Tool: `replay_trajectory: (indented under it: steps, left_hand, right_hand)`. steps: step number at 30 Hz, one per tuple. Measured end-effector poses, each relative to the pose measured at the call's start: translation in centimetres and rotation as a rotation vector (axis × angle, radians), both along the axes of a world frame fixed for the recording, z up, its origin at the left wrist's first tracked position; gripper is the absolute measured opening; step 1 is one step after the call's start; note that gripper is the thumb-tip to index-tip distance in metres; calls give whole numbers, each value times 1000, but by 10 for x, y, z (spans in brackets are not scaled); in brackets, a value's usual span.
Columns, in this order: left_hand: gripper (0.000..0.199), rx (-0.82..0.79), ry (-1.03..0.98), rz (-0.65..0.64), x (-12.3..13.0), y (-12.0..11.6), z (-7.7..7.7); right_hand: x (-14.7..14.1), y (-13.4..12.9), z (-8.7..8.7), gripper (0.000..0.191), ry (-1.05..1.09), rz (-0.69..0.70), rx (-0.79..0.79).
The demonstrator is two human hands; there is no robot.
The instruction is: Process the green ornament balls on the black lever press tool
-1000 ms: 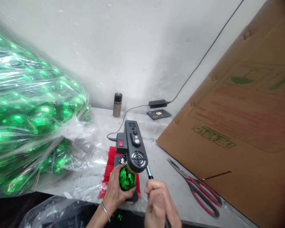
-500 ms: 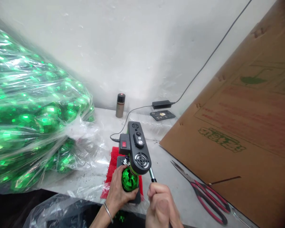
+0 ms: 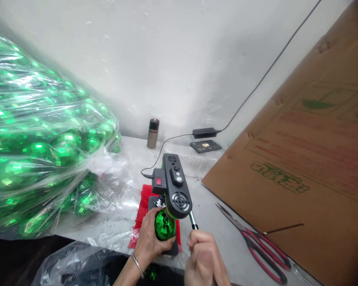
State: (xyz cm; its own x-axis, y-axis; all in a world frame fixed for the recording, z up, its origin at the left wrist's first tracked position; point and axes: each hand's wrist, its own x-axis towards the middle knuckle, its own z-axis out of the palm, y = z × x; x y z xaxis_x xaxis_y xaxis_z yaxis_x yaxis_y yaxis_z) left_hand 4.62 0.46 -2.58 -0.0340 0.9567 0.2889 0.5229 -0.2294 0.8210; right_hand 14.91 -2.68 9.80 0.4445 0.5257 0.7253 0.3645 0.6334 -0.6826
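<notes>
My left hand (image 3: 147, 238) is wrapped around a shiny green faceted bauble (image 3: 165, 225), holding it on the base of a small black bench drill press (image 3: 176, 186). The bauble's top lies beneath the machine's head, so the spot where they meet is hidden. My right hand (image 3: 205, 258) is closed round the black grip of the machine's metal lever (image 3: 193, 219), to the right of the bauble. Under the machine lies a red cloth (image 3: 143, 208).
A large clear bag (image 3: 47, 131) of green baubles fills the left. Behind stand a dark-capped bottle (image 3: 152, 134), a power adapter (image 3: 205, 132) and a phone (image 3: 205, 146). Red-handled scissors (image 3: 265, 254) lie at right beside a cardboard box (image 3: 286, 159). Plastic film (image 3: 71, 262) hangs at the front edge.
The whole view has shifted slightly, putting things a little further right. Both hands keep their holds on the bauble and the lever, with no clear movement of either.
</notes>
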Motion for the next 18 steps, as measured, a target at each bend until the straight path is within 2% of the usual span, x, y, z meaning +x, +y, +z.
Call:
replay_trajectory:
  steps: [6, 13, 15, 18]
  left_hand:
    - [74, 7, -11, 7, 2, 1, 1]
    - [76, -36, -35, 23, 5, -1, 0]
    - [77, -51, -46, 18, 6, -1, 1]
    - [77, -61, -73, 17, 6, 0, 3]
  right_hand:
    - [-5, 7, -1, 45, 39, -60, 121]
    - [-8, 2, -25, 45, -3, -86, 81]
    - [-8, 2, -21, 45, 10, -69, 104]
    - [-4, 5, 3, 45, 25, -47, 121]
